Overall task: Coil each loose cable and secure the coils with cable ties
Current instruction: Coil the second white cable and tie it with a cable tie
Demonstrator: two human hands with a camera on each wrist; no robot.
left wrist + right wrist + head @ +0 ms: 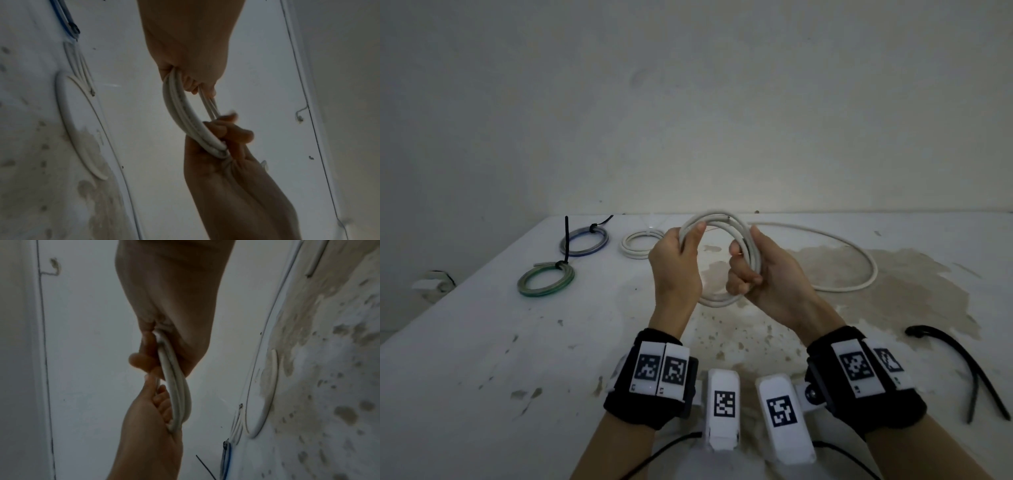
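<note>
- Looping in several turns, the white cable [722,240] is held upright above the stained table [482,342], its coil roughly oval.
- Its left side is gripped by the curled fingers of the left hand [676,263], thumb on top.
- Its right side is clasped by the right hand [760,270].
- A loose tail trails rightward across the table.
- Three tied coils [584,241] and a black cable tie [962,363] are seen lying nearby.

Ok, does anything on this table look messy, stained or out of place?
Yes. A large brownish stain spreads over the white table on the right, with speckles toward the middle. The white cable trails loose across it, only partly coiled in both hands.
</note>
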